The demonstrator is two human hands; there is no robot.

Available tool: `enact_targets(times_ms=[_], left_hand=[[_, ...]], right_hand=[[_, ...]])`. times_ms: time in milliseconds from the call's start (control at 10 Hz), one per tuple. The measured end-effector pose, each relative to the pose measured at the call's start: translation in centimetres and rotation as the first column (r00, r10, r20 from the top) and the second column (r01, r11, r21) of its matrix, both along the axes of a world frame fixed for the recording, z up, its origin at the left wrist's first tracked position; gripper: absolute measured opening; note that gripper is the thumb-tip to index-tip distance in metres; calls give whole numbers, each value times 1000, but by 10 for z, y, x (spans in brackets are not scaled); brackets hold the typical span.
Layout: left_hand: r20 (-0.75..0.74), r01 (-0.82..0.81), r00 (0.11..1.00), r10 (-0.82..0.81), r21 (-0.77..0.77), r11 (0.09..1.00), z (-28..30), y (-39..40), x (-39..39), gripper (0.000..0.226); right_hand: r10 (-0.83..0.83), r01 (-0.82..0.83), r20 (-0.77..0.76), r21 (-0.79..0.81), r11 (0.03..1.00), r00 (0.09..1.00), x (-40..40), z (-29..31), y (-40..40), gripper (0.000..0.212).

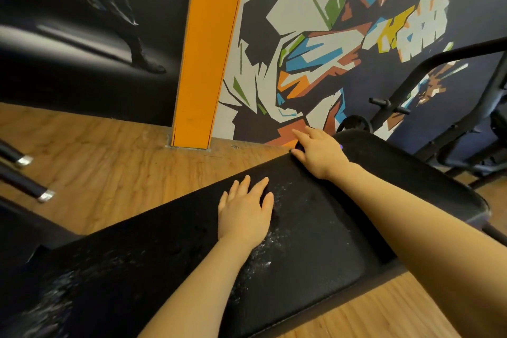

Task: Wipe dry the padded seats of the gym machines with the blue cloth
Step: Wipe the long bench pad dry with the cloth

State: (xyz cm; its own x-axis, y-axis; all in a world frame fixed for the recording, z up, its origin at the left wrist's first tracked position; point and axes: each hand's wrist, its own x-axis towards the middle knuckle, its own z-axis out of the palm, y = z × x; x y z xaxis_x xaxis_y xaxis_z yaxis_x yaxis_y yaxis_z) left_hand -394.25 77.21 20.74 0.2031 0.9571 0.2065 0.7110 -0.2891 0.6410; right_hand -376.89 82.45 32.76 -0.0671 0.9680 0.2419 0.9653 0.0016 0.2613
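Black padded bench seat (315, 241) runs diagonally from lower left to upper right and fills most of the lower frame. Wet patches and white droplet streaks show on it, one band near centre just right of the left hand, another at the lower left end. Wood-look floor (109, 162) lies under it and beyond. Wall mural (315, 44) with angular white, blue, green and orange shapes covers the upper right; an orange pillar (208, 49) stands left of it, a dark poster wall (82, 22) further left. Black machine frame (439, 90) with tubes and pegs sits at right, behind the far end of the seat. Two dark bars with metal end caps (35, 189) poke in at the left edge.

Left hand (245, 211) lies flat on the seat near its left edge, palm down, fingers (262, 186) straight and spread, holding nothing. Right hand (319, 151) reaches to the far part of the seat at its left edge, index finger stretched out toward the wall, the other fingers curled down over a small dark blue thing (299, 147), probably the blue cloth, only a sliver visible under the fingers. A tiny purple-blue spot shows at the other side of the hand. Cloth is well apart from the left hand, with the wet centre band between the two hands.
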Motion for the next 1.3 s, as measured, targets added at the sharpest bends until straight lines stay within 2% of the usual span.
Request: enact_targets(times_ms=[100, 200, 500, 600, 800, 900, 1100, 1300], left_hand=[[5, 9, 1000, -9, -2, 1000, -1, 0, 0, 49], [7, 10, 1000, -10, -8, 1000, -1, 1, 1, 48], [-7, 7, 1000, -7, -5, 1000, -2, 2, 1, 49], [-6, 11, 1000, -11, 3, 1000, -3, 2, 1, 49], [7, 9, 1000, -9, 12, 1000, -4, 3, 0, 49], [4, 6, 1000, -6, 8, 1000, -3, 2, 0, 48], [16, 16, 1000, -16, 9, 1000, -3, 1, 0, 49], [12, 11, 1000, -12, 9, 1000, -3, 1, 1, 49]], right_hand=[[-5, 7, 26, -88, 996, 1000, 1, 5, 5, 45], [23, -26, -24, -162, 987, 999, 0, 10, -4, 33], [209, -191, 28, -296, 936, 978, 12, 16, -58, 46], [222, -218, -12, -252, 943, 975, 11, 15, -56, 45], [124, -130, -59, -118, 984, 991, -3, 10, -6, 33], [83, -88, -86, -64, 994, 993, -7, 2, 12, 40], [140, -140, -13, -167, 976, 990, -3, 5, 6, 36], [268, -251, 14, -311, 917, 963, 3, 13, -30, 43]])
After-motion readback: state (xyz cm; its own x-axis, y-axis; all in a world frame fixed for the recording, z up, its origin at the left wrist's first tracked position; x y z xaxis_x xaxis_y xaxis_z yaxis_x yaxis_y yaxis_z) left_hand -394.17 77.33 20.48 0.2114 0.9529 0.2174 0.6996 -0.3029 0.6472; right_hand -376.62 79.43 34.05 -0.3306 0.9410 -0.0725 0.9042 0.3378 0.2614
